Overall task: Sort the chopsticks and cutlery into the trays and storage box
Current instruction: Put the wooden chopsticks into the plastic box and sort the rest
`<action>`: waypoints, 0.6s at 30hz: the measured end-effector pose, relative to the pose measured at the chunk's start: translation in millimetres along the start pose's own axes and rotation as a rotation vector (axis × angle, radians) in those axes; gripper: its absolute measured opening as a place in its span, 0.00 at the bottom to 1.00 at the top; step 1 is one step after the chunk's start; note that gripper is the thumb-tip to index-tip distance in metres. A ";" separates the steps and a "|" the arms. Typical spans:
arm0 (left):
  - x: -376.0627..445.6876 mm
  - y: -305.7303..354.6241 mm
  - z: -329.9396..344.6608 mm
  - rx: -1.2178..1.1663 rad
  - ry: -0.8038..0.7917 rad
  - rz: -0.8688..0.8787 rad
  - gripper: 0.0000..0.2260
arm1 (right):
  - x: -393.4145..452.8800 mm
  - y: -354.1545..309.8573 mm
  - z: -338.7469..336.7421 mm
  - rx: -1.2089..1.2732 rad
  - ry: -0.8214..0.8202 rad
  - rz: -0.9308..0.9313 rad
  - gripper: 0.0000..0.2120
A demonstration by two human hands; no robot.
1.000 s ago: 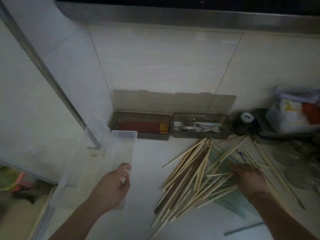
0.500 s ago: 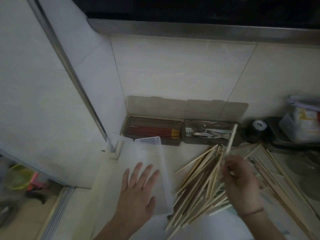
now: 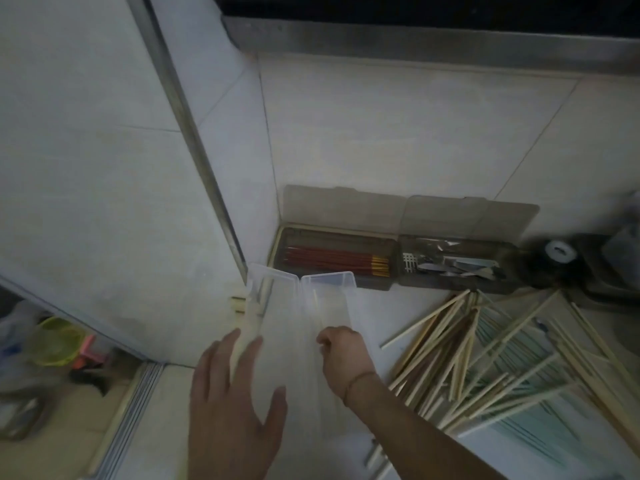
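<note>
Curled fingers of the right hand [image 3: 341, 351] make a narrow grip on a pale chopstick [image 3: 317, 308], which lies lengthwise inside the clear storage box [image 3: 329, 282], its far tip pointing toward the wall. Whether the stick is still pinched or only touched, I cannot tell. The left hand [image 3: 235, 407] is spread flat, fingers straight, resting on the box's opened clear lid [image 3: 273, 282] just left of the box and holding nothing.

Right of the box, a loose heap of pale wooden chopsticks [image 3: 450, 344] lies fanned over the white worktop [image 3: 374, 306], mixed with a few darker sticks and thin greenish ones [image 3: 512, 341] farther right.

Against the far wall stand two brown trays side by side with their lids tipped up against the tiles. The left tray [image 3: 287, 237] holds red chopsticks [image 3: 329, 259] with yellow ends, laid side by side. The right tray [image 3: 502, 285] holds metal cutlery [image 3: 453, 265]. A dark round item with a white top [image 3: 557, 252] stands just right of that tray.
</note>
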State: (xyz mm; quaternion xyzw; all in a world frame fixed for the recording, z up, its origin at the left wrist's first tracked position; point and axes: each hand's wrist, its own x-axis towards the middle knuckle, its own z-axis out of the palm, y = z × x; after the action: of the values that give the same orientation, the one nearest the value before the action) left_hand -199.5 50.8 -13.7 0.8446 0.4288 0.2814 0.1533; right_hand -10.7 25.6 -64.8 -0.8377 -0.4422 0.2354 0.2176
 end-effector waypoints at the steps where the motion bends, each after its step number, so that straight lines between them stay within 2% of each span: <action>1: 6.6 -2.2 0.6 -0.149 -0.036 -0.174 0.27 | 4.4 0.9 3.4 -0.012 0.003 0.029 0.14; 3: 21.9 -5.1 5.6 -0.422 -0.138 -0.428 0.29 | 9.0 1.1 12.9 -0.035 -0.062 0.047 0.14; 4: 30.5 -5.8 9.0 -0.471 -0.175 -0.476 0.31 | 9.4 1.9 17.4 -0.050 -0.097 0.032 0.14; 6: 45.0 -7.3 16.1 -0.386 -0.230 -0.435 0.35 | 6.9 5.3 22.9 -0.054 -0.119 0.009 0.14; 9: 61.3 -0.2 18.7 -0.173 -0.296 -0.263 0.41 | 4.2 13.2 27.5 -0.038 -0.150 -0.010 0.16; 13: 71.2 -0.2 26.3 -0.070 -0.336 -0.124 0.37 | -9.2 10.9 17.7 -0.070 -0.208 -0.096 0.16; 15: 76.7 -3.7 30.1 -0.112 -0.350 -0.111 0.35 | -24.3 9.7 -3.7 0.015 -0.053 -0.144 0.16; 18: 83.1 -10.3 30.6 -0.086 -0.393 -0.101 0.34 | -45.9 28.7 -47.4 0.159 0.408 -0.202 0.09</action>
State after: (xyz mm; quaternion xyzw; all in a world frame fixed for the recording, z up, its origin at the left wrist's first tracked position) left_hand -148.2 123.7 -14.6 0.8534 0.4199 0.1214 0.2839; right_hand 12.6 -35.3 -34.3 -0.7996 -0.4508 0.0726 0.3901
